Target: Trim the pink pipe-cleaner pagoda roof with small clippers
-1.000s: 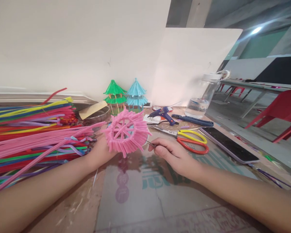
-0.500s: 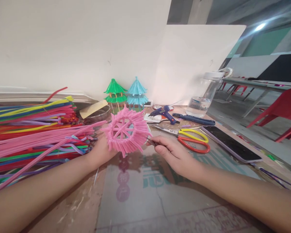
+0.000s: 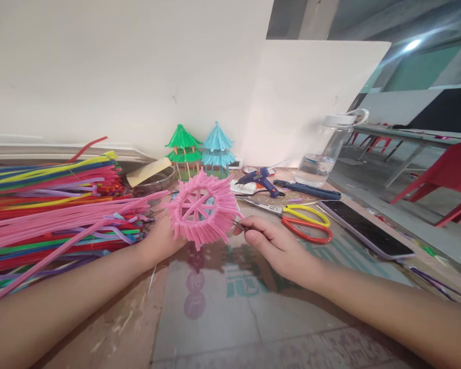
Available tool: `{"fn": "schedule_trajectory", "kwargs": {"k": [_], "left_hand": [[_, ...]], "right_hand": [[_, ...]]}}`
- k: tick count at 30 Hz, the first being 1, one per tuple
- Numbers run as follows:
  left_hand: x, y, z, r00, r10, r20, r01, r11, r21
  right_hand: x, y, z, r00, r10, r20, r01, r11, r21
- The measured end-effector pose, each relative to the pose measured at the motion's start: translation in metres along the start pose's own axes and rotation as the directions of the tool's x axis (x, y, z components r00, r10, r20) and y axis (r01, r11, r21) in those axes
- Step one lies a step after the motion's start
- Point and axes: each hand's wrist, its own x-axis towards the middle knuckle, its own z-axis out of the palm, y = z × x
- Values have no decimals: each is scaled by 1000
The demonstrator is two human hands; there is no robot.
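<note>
Holding a pink fringed roof piece (image 3: 203, 208) made of fuzzy craft stems, the left hand (image 3: 159, 240) is closed around its near-left side, mostly hidden behind the fringe, so the piece stands tilted above the glass-topped table (image 3: 223, 307) with its spoked underside facing the camera. Just right of the pink piece, the right hand (image 3: 274, 243) is pinched shut on a thin metal tool (image 3: 238, 225), whose tip touches the fringe at the piece's right edge. Left of the pink piece lies a big heap of coloured craft stems (image 3: 49, 205). Behind the piece, against the wall, stand a green pavilion model (image 3: 182, 148) and a blue pavilion model (image 3: 216, 148) side by side. Right of the pink piece lie scissors (image 3: 301, 223) with yellow and red handles, a blue glue gun (image 3: 259, 180), a dark phone (image 3: 364, 228) and a clear water bottle (image 3: 322, 154).
</note>
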Motion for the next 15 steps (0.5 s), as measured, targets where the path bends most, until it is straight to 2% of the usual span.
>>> {"fn": "schedule_trajectory", "kwargs": {"k": [9, 15], "left_hand": [[1, 2, -1, 999, 39, 22, -39, 999, -32], [0, 0, 0, 1000, 12, 25, -12, 1000, 3]], "right_hand": [[0, 2, 1, 1000, -5, -1, 5, 1000, -5], [0, 1, 1, 1000, -10, -2, 10, 1000, 18]]}}
